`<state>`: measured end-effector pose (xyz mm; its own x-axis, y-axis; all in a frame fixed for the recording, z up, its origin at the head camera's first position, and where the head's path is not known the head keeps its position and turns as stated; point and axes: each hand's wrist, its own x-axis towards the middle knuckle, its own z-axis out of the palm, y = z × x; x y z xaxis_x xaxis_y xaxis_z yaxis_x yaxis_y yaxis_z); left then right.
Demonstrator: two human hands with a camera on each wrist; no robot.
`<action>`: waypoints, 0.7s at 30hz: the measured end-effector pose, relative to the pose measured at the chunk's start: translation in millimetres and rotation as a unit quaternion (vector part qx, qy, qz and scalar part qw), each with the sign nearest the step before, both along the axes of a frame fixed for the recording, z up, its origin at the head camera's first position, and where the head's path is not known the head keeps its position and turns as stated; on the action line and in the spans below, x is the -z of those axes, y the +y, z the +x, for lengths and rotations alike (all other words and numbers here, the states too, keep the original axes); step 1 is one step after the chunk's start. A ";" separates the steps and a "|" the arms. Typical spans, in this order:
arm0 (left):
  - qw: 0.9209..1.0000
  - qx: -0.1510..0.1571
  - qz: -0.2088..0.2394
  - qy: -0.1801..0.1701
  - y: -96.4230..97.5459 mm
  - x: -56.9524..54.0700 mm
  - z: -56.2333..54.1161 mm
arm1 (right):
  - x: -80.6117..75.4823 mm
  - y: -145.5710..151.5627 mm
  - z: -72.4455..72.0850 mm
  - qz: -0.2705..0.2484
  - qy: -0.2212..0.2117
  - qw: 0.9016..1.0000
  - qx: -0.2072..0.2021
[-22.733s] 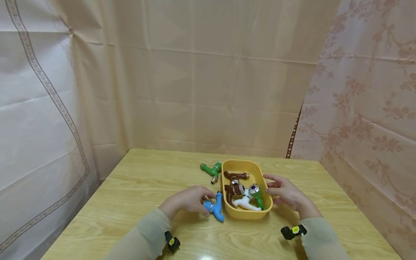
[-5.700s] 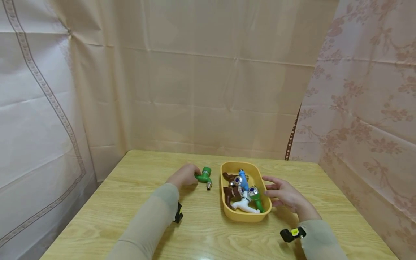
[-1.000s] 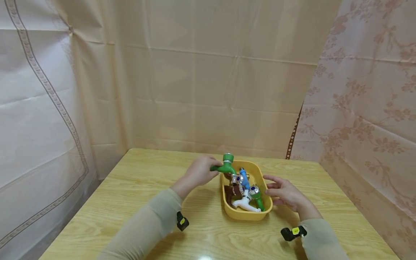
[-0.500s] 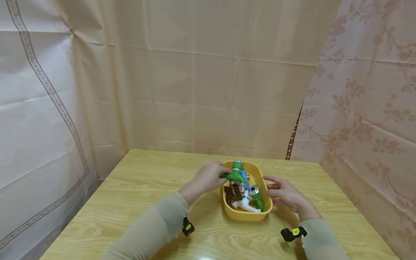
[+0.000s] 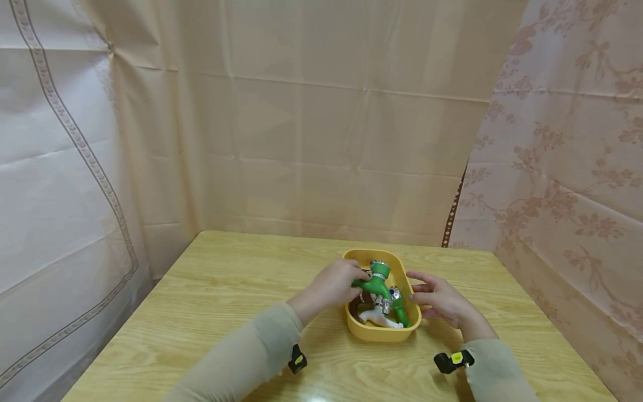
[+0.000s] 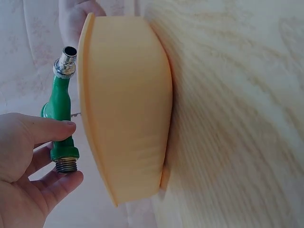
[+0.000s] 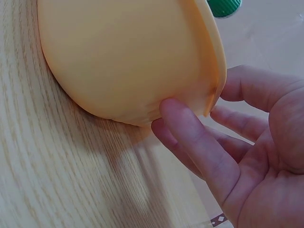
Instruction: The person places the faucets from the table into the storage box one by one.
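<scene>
My left hand pinches a green tap by its threaded inlet end, over the yellow plastic tub. In the left wrist view the same green tap stands above the tub's rim, its metal spout end pointing away from my fingers. Inside the tub are a white tap, another green tap and a brown tap; the held tap covers part of the pile. My right hand is at the tub's right side, its extended fingertips against the outer wall.
The tub stands on a wood-grain table. A beige curtain hangs behind it, with a flowered cloth on the right and a pale cloth on the left. Each wrist bears a small black camera.
The left hand earlier took the green tap from the table, and has carried it right, over the tub. The blue tap went from table to tub and is now hidden. The right hand stayed put.
</scene>
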<state>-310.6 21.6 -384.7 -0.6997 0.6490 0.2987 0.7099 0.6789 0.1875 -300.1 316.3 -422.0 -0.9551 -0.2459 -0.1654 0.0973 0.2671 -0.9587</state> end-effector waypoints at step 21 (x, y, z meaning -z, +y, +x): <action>0.999 0.015 -0.030 0.007 18.4 8.8 6.1 | -2.5 -0.6 0.6 0.005 -0.004 1.000 -0.002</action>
